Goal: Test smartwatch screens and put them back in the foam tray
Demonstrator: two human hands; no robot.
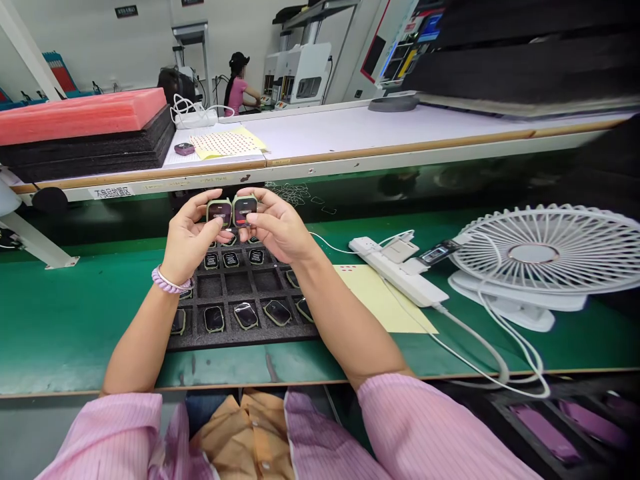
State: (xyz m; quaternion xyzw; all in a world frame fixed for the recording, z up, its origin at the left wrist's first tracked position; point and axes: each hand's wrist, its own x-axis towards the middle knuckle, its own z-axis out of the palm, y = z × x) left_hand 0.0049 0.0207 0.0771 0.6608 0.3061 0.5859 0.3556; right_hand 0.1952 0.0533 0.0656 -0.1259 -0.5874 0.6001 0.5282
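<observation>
My left hand point(191, 233) grips a green-framed smartwatch case point(216, 211) by its edges, the thumb on its lit screen. Beside it, a second green-framed smartwatch case point(245, 205) is held in my right hand point(280, 227), with that thumb low on its screen. The two cases are side by side, their edges close together or touching. Below my hands lies a black foam tray point(210, 287) with square pockets. Several pockets hold similar watch cases, such as a dark-screened one point(245, 316) in the front row; a few in the middle are bare. My forearms hide parts of the tray.
Right of the tray are a yellow sheet point(365, 297), a white power strip point(400, 273) with cables, and a white fan point(533, 253). A shelf point(320, 127) runs across behind, bearing pink and black foam point(85, 120). Another person point(238, 87) sits at machines beyond.
</observation>
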